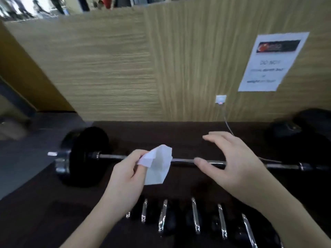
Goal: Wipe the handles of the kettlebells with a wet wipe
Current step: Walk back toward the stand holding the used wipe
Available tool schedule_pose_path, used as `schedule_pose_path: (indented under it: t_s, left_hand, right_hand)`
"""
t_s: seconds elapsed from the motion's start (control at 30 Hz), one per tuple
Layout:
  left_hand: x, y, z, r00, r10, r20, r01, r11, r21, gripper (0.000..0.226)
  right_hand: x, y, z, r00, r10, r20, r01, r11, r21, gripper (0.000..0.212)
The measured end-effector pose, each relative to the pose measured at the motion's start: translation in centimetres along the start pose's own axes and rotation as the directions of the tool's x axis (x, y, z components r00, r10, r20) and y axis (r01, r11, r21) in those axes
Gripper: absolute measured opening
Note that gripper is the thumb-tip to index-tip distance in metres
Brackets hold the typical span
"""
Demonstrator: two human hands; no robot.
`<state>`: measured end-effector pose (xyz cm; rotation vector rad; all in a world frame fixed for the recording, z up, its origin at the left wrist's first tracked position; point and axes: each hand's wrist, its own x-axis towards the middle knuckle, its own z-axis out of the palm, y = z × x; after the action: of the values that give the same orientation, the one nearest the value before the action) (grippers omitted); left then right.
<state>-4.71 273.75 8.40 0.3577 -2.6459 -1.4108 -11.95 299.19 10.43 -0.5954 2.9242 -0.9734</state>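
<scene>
Two hands over a barbell, a wipe in the left one.

The left hand (125, 176) pinches a crumpled white wet wipe (157, 163) just above the chrome bar of the barbell (111, 156), whose black plate (86, 156) stands at the left. The right hand (231, 161) hovers over the bar with fingers spread. Nearer, a row of kettlebells shows chrome handles (195, 215). On the far wood-grain wall (125, 68) hangs a blurred paper notice (270, 63).

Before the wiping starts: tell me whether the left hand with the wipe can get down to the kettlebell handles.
Probably yes. The left hand pinches the wet wipe above the barbell, and the chrome kettlebell handles lie uncovered just below it, nothing between.
</scene>
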Motion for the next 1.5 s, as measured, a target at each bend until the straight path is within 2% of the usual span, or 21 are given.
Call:
schedule_pose_path:
  t_s: [0.13, 0.27, 0.47, 0.63, 0.77, 0.87, 1.13, 1.23, 1.5]
  left_hand:
    - [-1.6, 4.8, -13.7, 0.986, -0.063, -0.154, 0.063, 0.998, -0.007, 0.023]
    - [-4.1, 8.6, -25.6, 0.943, -0.104, -0.317, 0.111, 0.994, 0.005, 0.023]
    - [-9.4, 11.4, -38.3, 0.808, -0.194, -0.556, 0.201, 0.978, -0.049, 0.024]
    - [-13.8, 10.4, -47.0, 0.689, -0.283, -0.667, 0.281, 0.953, -0.114, 0.026]
    - [-15.7, 6.8, -54.0, 0.615, -0.31, -0.725, 0.315, 0.94, -0.134, 0.028]
    - [-16.2, 2.5, -60.4, 0.59, -0.334, -0.735, 0.345, 0.927, -0.144, 0.029]
    - [-13.7, -8.8, -78.8, 0.605, -0.321, -0.729, 0.388, 0.918, -0.082, 0.026]
    - [-11.8, -12.7, -83.7, 0.602, -0.34, -0.722, 0.402, 0.911, -0.094, 0.026]
    - [-0.2, -25.5, -97.4, 0.621, -0.377, -0.687, 0.445, 0.891, -0.087, 0.026]
  right_hand:
    - [5.1, -15.2, -2.5, 0.983, -0.132, 0.126, 0.13, 0.991, 0.027, 0.068]
    - [7.5, -28.0, -4.8, 0.941, -0.294, 0.167, 0.289, 0.956, 0.056, 0.064]
    - [8.9, -42.5, -7.3, 0.829, -0.491, 0.265, 0.493, 0.868, 0.066, 0.065]
    - [8.9, -52.8, -6.1, 0.73, -0.591, 0.343, 0.607, 0.791, 0.074, 0.064]
    - [10.0, -60.3, -1.3, 0.673, -0.629, 0.389, 0.65, 0.754, 0.094, 0.065]
    - [11.1, -66.3, 3.6, 0.654, -0.639, 0.405, 0.661, 0.743, 0.105, 0.064]
    - [15.7, -82.4, 16.3, 0.655, -0.617, 0.437, 0.621, 0.768, 0.155, 0.065]
    - [18.4, -86.7, 20.6, 0.67, -0.589, 0.452, 0.583, 0.794, 0.172, 0.068]
    - [30.8, -97.9, 35.2, 0.701, -0.555, 0.448, 0.535, 0.825, 0.186, 0.068]
